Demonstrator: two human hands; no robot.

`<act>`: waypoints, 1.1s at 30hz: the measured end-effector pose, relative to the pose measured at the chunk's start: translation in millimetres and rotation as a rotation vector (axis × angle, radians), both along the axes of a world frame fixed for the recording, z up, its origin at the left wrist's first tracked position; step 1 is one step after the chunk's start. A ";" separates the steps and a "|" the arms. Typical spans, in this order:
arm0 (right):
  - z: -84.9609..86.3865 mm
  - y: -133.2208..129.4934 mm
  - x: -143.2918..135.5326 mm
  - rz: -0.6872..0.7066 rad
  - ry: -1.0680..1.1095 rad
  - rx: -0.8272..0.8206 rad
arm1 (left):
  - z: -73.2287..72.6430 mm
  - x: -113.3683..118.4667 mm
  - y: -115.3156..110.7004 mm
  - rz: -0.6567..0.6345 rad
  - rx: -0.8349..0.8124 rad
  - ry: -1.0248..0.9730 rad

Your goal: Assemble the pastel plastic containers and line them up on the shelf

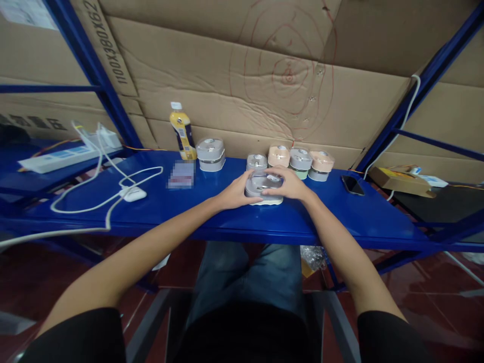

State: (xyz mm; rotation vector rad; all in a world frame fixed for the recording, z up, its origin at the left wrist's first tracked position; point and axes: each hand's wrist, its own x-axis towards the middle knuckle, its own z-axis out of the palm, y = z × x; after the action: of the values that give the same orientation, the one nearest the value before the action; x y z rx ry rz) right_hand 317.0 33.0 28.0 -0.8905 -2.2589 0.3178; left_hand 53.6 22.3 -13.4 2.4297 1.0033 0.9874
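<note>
Both hands are wrapped round a grey container with a clear lid (257,185) near the middle of the blue table (223,217). My left hand (239,191) grips its left side, and my right hand (289,184) curves over its right side and top. A pale layer shows under the container. Just behind it stand a small grey container (256,161), a peach one (279,154), a grey one over a green one (301,159), and a peach one over a grey one (321,162).
A stacked grey container (210,151) stands further left beside a yellow bottle (182,132) and a blurred-out card (181,175). White cables and a charger (132,193) lie at left, near a power strip (64,159). A phone (353,185) rests at right. Cardboard backs the table.
</note>
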 end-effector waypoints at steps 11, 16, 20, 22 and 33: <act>-5.3 0.2 -10.6 0.027 -0.069 0.009 | -1.9 7.1 0.6 0.031 -0.069 0.006; -1.9 -1.8 -12.6 0.043 -0.125 0.002 | -3.2 11.9 0.0 0.039 -0.044 0.035; -4.0 -0.4 -13.2 0.043 -0.129 -0.020 | -7.7 10.8 5.0 0.004 -0.005 0.041; -5.6 1.1 -12.4 0.051 -0.105 -0.035 | -9.3 9.3 6.9 -0.027 0.026 0.035; -15.5 3.2 -9.2 0.038 -0.079 -0.026 | -4.5 10.6 2.6 -0.072 -0.013 -0.023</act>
State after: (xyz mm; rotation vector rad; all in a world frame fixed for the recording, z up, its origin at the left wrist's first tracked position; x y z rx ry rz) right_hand 307.8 36.2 12.5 -0.8884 -2.3520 0.3347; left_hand 64.2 24.9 -17.9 2.4202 0.9051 0.9792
